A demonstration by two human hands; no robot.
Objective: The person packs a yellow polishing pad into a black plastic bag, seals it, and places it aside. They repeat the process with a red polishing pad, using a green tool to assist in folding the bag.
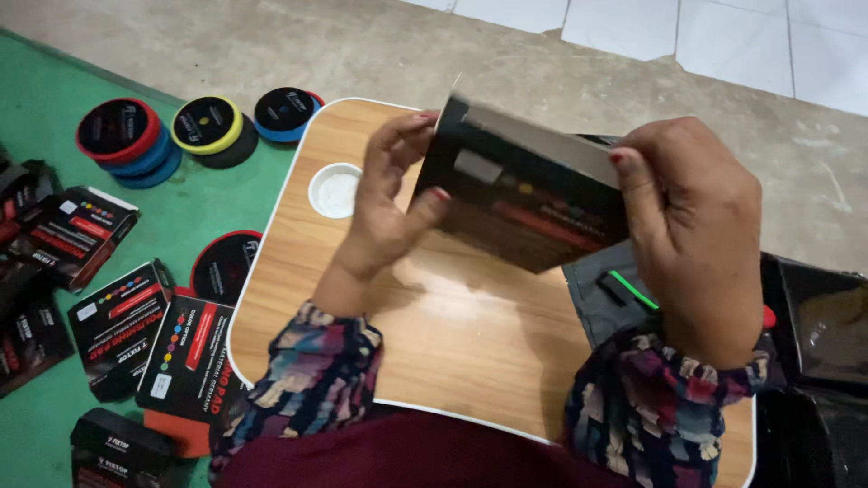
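I hold a black cardboard box (524, 194) with a red stripe and coloured dots above a small wooden lap table (452, 334). My left hand (389, 199) grips its left end, thumb on the front face and fingers at the open top flap. My right hand (696, 235) clasps the box's right end from behind. The box is tilted, its grey inner flap showing along the top edge. Both forearms wear patterned floral sleeves.
A round white cup recess (335, 191) sits in the table's left corner. On the green mat (36, 117) lie round foam pads (122, 136) with red, blue and yellow rims, and several flat black boxes (190, 352). A grey pouch (615, 298) and black bags (814, 325) are at right.
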